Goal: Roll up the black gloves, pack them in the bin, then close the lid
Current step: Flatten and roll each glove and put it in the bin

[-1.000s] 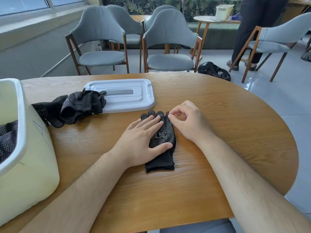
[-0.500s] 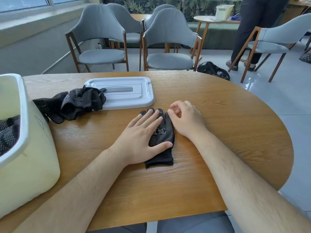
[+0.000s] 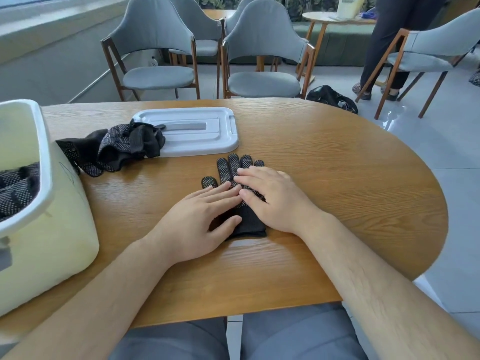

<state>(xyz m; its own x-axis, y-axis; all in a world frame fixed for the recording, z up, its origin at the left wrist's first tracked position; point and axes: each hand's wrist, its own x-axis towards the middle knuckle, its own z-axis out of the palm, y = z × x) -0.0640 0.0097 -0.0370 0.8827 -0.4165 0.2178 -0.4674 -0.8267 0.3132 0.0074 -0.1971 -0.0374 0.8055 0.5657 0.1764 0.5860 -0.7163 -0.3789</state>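
A black dotted glove (image 3: 235, 168) lies flat on the wooden table (image 3: 337, 178), fingers pointing away from me. My left hand (image 3: 200, 222) rests palm down on its left side and cuff. My right hand (image 3: 272, 198) lies flat over its palm and right side, fingers spread. Both hands press on the glove without gripping it. A heap of more black gloves (image 3: 114, 149) sits to the left. The pale yellow bin (image 3: 52, 229) stands at the left edge with black gloves (image 3: 18, 188) inside. Its white lid (image 3: 192, 131) lies flat beyond the glove.
Grey chairs (image 3: 262, 58) stand past the table's far edge. A person (image 3: 389, 42) stands at the back right beside a small round table (image 3: 335, 18). A black bag (image 3: 332, 98) lies on the floor.
My right hand has moved from pinching at the glove's fingertips to lying flat on the glove. The left hand has slid lower, and the glove's fingers and thumb now show.
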